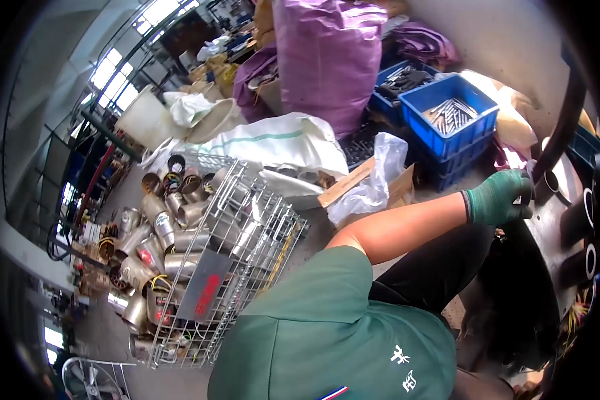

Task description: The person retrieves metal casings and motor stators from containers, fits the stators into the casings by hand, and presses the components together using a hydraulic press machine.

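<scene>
My left hand (497,199) wears a green knit glove and reaches out to the right at the end of a bare forearm. Its fingers are curled closed around something small and dark that I cannot make out. Just past the fingertips stands a dark curved bar (561,133), beside a grey metal surface (543,230). Several dark tubes with pale rims (588,261) stick out at the far right. My right hand does not show.
A wire cage (247,233) with metal cylinders (155,217) stands left. Blue crates (447,143), the upper one with metal pins (453,115), are stacked behind my forearm. An opened cardboard box (401,187) with clear plastic (373,190) lies nearer. Behind stands a purple sack (330,63).
</scene>
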